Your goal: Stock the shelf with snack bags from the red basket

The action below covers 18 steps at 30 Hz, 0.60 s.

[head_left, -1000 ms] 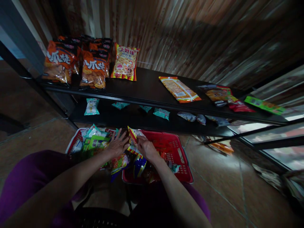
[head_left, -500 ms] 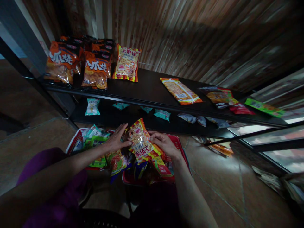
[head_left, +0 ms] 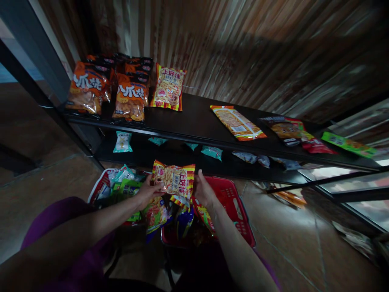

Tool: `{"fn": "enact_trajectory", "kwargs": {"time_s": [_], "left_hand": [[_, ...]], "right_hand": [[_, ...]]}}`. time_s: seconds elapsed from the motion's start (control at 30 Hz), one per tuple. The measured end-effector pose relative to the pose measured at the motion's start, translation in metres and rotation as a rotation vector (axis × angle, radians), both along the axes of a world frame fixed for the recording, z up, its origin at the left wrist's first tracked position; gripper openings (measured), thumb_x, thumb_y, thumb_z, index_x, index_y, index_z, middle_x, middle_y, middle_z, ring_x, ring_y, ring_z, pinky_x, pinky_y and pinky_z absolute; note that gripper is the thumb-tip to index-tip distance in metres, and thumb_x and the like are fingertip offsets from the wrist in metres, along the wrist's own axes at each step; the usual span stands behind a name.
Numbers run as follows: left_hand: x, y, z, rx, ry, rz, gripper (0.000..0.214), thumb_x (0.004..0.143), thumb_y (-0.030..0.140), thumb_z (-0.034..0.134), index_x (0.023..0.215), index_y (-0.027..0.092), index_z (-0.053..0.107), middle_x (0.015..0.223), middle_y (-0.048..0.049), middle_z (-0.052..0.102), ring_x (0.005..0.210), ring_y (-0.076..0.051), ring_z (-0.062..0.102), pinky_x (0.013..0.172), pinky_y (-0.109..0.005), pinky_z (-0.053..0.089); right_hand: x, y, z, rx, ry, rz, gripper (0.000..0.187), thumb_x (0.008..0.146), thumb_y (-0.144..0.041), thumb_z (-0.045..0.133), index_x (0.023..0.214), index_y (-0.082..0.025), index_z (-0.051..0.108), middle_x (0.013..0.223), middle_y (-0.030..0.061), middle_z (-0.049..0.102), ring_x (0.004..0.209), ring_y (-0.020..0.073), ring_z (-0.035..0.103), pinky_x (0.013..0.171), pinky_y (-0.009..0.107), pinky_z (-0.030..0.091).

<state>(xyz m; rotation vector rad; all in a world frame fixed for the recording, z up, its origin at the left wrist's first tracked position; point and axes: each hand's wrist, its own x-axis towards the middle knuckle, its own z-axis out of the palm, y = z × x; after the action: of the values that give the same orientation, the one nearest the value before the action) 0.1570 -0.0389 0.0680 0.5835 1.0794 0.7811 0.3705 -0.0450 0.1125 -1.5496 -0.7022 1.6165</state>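
My left hand (head_left: 148,193) pinches the left end of a yellow-and-red snack bag (head_left: 172,179), which lies sideways above the baskets. At the bag's right end is my right hand (head_left: 205,191), thumb pointing up and fingers partly hidden behind the edge. Part of another yellow-and-red bag (head_left: 181,201) shows just underneath. Below my hands, a red basket (head_left: 226,190) holds a dark blue bag (head_left: 184,221) and a red-and-yellow bag (head_left: 204,215). A white-and-red basket (head_left: 96,185) on the left contains green bags (head_left: 129,190) and pale teal ones.
On the upper black shelf (head_left: 194,115) stand orange-and-black snack bags (head_left: 130,97) and an upright yellow-and-red bag (head_left: 168,87). Flat packets (head_left: 238,123) lie farther right. Small teal bags (head_left: 212,152) sit on the lower shelf. More packets (head_left: 288,196) are on the floor at right.
The snack bag has turned from slanted to sideways and come up off the basket's contents. My left hand has closed on its left end. The view has shifted slightly.
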Motion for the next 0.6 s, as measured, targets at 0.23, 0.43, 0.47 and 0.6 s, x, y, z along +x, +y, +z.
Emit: {"fn": "enact_trajectory", "kwargs": {"time_s": [0.23,0.43,0.47,0.6], "left_hand": [[-0.019,0.002,0.015,-0.070,0.099,-0.234,0.056,0.072,0.049,0.068,0.118,0.024,0.048,0.119,-0.0093,0.062,0.107,-0.025,0.060,0.086,-0.038,0.050],[-0.048,0.018,0.029,0.151,0.142,-0.240,0.069,0.070,0.057,0.066,0.128,0.023,0.049,0.130,-0.0088,0.057,0.124,-0.025,0.048,0.103,-0.037,0.036],[-0.049,0.017,0.029,0.153,0.076,-0.318,0.068,0.068,0.055,0.069,0.125,0.021,0.053,0.128,-0.0101,0.058,0.123,-0.027,0.050,0.103,-0.038,0.037],[-0.039,-0.001,0.018,0.072,-0.158,-0.501,0.058,0.065,0.048,0.075,0.114,0.018,0.061,0.123,-0.0112,0.062,0.118,-0.030,0.054,0.100,-0.041,0.039]], "right_hand": [[-0.007,-0.010,-0.016,0.113,0.000,-0.059,0.042,0.065,-0.048,0.075,0.095,-0.021,0.062,0.086,0.0040,0.073,0.078,0.0225,0.069,0.071,0.035,0.055],[0.011,-0.002,-0.006,0.178,0.015,0.173,0.037,0.064,-0.043,0.078,0.088,-0.017,0.069,0.082,0.0045,0.073,0.070,0.0184,0.068,0.072,0.030,0.052],[0.010,-0.002,-0.006,0.184,0.018,0.208,0.038,0.063,-0.043,0.078,0.089,-0.016,0.069,0.081,0.0046,0.073,0.070,0.0182,0.068,0.072,0.030,0.051],[0.003,0.000,-0.014,0.186,0.069,0.286,0.037,0.065,-0.042,0.078,0.090,-0.015,0.071,0.080,0.0055,0.073,0.070,0.0191,0.067,0.074,0.033,0.050]]}}
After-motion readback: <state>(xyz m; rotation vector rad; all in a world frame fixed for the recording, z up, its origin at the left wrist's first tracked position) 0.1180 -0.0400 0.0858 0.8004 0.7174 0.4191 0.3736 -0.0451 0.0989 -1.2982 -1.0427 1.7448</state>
